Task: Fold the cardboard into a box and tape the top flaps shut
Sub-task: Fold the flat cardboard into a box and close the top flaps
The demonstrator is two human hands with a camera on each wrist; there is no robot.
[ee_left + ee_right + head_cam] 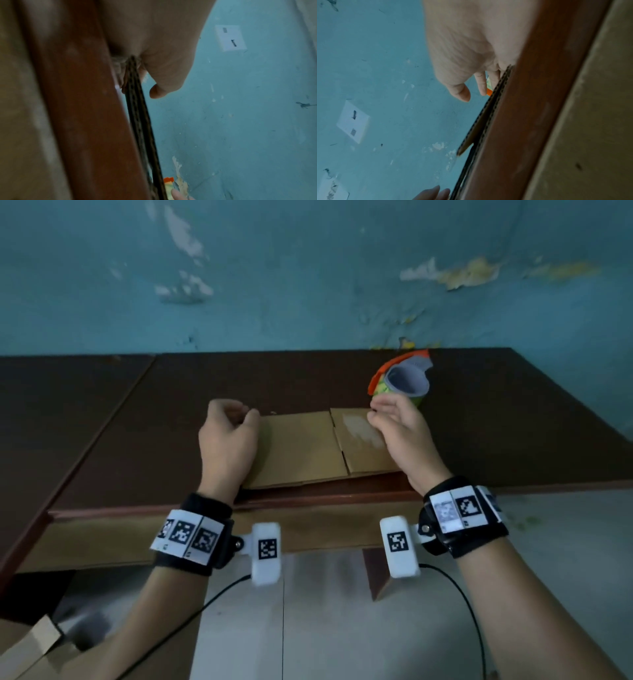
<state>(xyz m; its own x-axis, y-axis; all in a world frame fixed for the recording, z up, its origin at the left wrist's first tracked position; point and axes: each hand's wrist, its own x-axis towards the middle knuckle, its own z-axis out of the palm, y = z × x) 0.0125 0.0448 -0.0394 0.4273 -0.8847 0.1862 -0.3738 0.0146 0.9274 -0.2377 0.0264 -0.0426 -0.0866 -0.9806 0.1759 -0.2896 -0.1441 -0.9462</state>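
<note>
flat brown corrugated cardboard (pixel 301 446) lay on dark brown wooden surface (pixel 144 419) | left hand (pixel 227 436) curled at its left edge, grip unclear | right hand (pixel 399 428) fingers loosely spread above cardboard

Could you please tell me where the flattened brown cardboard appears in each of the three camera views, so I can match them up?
Head: the flattened brown cardboard lies at centre on the dark wooden table, between both hands.
Left wrist: only its corrugated edge shows, running down the middle.
Right wrist: its layered edge runs diagonally at centre right.
Shared landmark: the table's reddish-brown front edge.
</note>
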